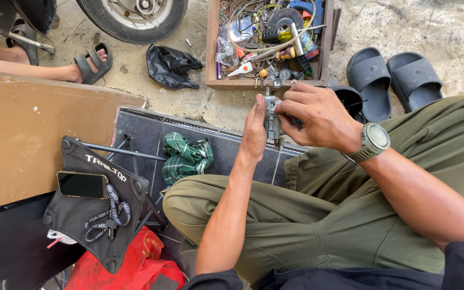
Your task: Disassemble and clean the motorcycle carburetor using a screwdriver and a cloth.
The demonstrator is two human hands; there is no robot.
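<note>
A dark-screened smartphone (82, 185) in a gold-edged case lies at lower left on a black folding stool (89, 215) bearing a white printed label (106, 167).

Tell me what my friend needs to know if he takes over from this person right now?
Left hand: grip around a small grey metal part, held upright above the lap.
Right hand: fingers pinched against the same part's right side; whether it holds a tool I cannot tell.
Nearby: a wooden tray full of tools and wires on the ground ahead, a green checked rag on the dark tiles to the left.
Done and left: cannot be told; the part is in both hands, not set down.
</note>
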